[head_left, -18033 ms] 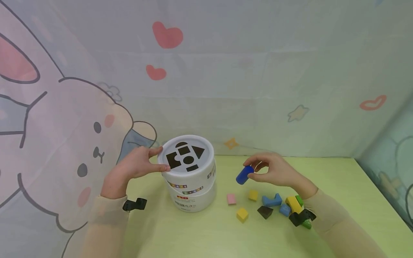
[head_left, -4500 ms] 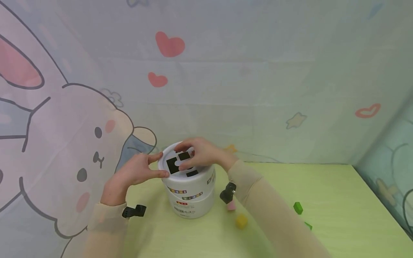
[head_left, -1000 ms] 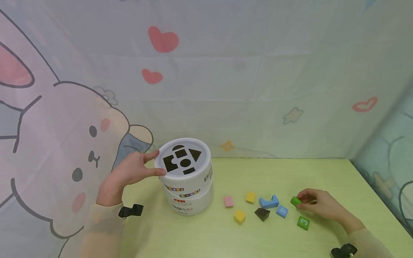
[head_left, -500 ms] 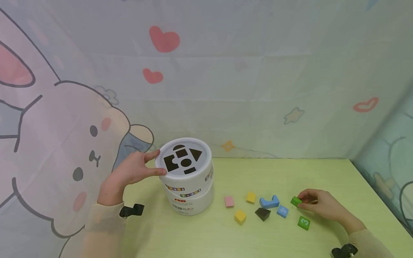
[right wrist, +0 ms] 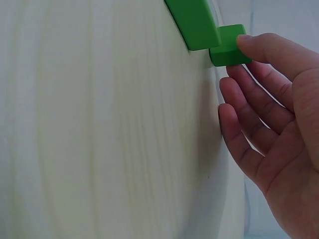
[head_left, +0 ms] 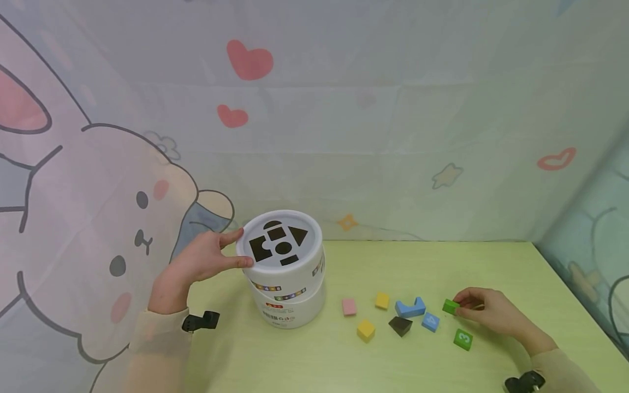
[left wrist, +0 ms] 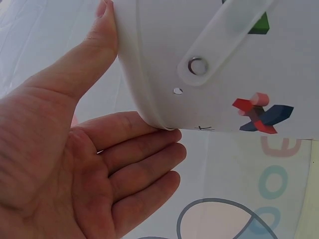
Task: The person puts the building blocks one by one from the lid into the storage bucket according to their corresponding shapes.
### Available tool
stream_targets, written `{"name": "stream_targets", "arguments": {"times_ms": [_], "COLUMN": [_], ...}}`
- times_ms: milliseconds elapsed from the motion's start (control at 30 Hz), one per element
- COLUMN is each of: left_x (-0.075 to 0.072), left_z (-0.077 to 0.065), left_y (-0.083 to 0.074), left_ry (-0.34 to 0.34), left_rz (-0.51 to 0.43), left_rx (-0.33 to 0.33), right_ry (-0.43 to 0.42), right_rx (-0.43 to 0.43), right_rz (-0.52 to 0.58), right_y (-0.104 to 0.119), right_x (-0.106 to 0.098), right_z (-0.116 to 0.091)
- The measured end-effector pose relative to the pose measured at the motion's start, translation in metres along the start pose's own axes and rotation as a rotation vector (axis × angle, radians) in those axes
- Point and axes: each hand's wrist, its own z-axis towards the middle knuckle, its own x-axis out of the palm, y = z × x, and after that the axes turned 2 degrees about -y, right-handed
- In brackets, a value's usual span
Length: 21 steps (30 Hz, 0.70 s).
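Note:
At the left of the head view stands a white round shape-sorter bucket (head_left: 287, 303), its lid (head_left: 298, 258) cut with dark holes of several shapes. My left hand (head_left: 196, 265) steadies it, thumb and forefinger spread against the lid's rim and the other fingers extended, as the left wrist view (left wrist: 89, 154) shows. Over at the right, my right hand (head_left: 493, 311) pinches a small green block (head_left: 449, 307) between thumb and fingers, low at the table. A second green block (head_left: 463, 339), marked 3, lies just in front of that hand.
Between bucket and right hand lie a pink block (head_left: 349, 307), yellow blocks (head_left: 366, 331) (head_left: 382, 301), a dark brown block (head_left: 400, 326), a blue notched block (head_left: 410, 308) and a blue block (head_left: 430, 322) marked 4. A patterned cloth (head_left: 373, 136) hangs behind the table.
Earlier my right hand held a blue cylinder, then reached over the lid; now it pinches the green block at the right. The cylinder is out of sight. Over the last second, almost nothing moved.

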Motion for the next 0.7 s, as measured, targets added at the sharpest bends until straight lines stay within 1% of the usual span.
{"name": "stream_targets", "arguments": {"times_ms": [300, 500, 700], "left_x": [0.0009, 0.0006, 0.0004], "left_z": [-0.0001, 0.0001, 0.0001], "left_y": [0.0019, 0.0021, 0.0019], "left_ry": [0.002, 0.002, 0.006], "left_rz": [0.005, -0.003, -0.004], "left_rx": [-0.007, -0.003, -0.008], "right_ry": [-0.018, -0.013, -0.013], "right_rx": [0.006, 0.003, -0.027], "right_rz": [-0.002, -0.003, -0.001], "right_y": [0.0057, 0.0033, -0.0002], "right_x": [-0.0030, -0.0035, -0.0037], "right_z": [0.0012, 0.0021, 0.0001]}}
